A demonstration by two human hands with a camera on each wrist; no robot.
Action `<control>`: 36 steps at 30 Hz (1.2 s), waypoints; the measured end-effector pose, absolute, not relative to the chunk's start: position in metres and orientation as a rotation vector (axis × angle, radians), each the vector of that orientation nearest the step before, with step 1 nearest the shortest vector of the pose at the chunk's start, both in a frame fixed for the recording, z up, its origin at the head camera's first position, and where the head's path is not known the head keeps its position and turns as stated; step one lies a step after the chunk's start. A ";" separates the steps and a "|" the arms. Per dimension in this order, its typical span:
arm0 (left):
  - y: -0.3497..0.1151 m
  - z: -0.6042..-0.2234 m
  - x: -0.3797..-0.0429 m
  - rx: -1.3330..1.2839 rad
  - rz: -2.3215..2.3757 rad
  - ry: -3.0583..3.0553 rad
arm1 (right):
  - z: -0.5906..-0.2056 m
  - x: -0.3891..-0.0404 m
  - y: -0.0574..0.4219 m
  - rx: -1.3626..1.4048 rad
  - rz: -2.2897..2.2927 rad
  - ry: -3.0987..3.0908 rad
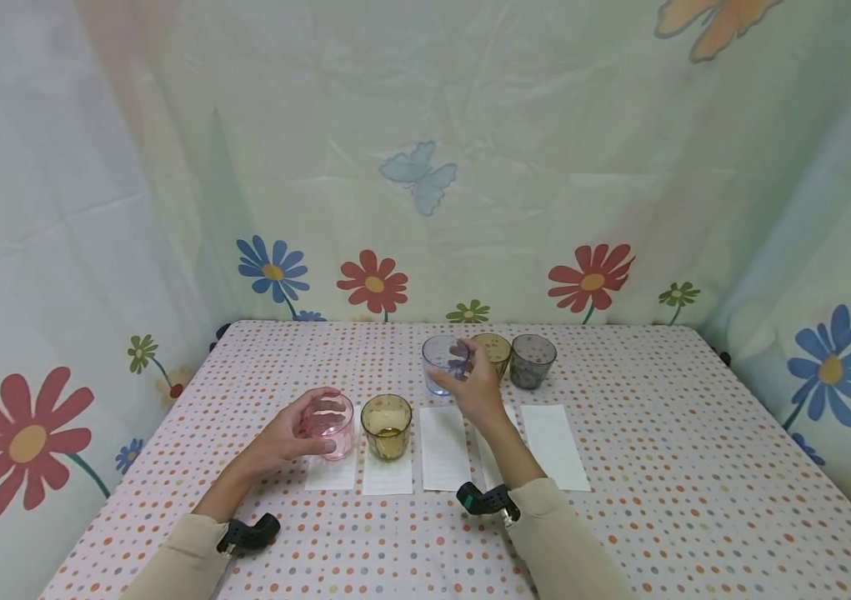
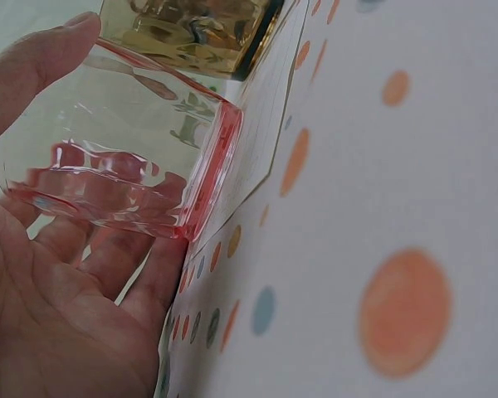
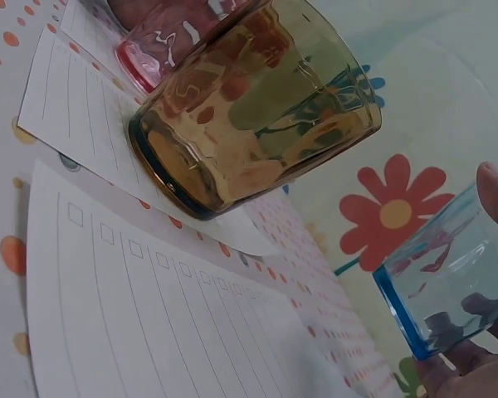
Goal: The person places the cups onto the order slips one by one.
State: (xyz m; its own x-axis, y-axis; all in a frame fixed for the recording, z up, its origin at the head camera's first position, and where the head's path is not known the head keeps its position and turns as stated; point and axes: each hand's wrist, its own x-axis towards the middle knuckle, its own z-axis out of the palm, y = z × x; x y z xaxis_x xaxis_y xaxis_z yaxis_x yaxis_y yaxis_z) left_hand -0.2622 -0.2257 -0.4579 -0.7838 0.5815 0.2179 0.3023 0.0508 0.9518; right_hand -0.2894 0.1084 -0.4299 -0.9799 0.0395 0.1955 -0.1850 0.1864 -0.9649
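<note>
My left hand (image 1: pixel 290 435) holds a clear pink glass (image 1: pixel 340 429) around its side, thumb on one side and fingers on the other. The pink glass's base is at the leftmost paper slip (image 1: pixel 331 477). Right beside it an amber glass (image 1: pixel 386 421) stands upright on the second slip (image 1: pixel 387 479). Farther back, my right hand (image 1: pixel 482 390) grips a light blue glass (image 1: pixel 438 354); in the right wrist view this blue glass (image 3: pixel 444 286) appears held off the table. Behind the right hand is another amber glass (image 1: pixel 498 348), partly hidden, with a grey glass (image 1: pixel 533 363) next to it.
More lined paper slips lie in the row: a middle one (image 1: pixel 443 458), one partly under the right forearm, and a right one (image 1: pixel 556 450). A dotted cloth (image 1: pixel 665 467) covers the table. A flowered curtain (image 1: pixel 515 208) hangs behind and at both sides.
</note>
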 end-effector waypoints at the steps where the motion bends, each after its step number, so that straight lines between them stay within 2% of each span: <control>1: -0.226 -0.458 -0.262 0.896 1.809 2.102 | -0.430 -0.289 0.109 0.164 1.900 -2.273; 36: -0.225 -0.460 -0.263 0.935 1.815 2.089 | -0.428 -0.274 0.124 0.609 2.057 -2.157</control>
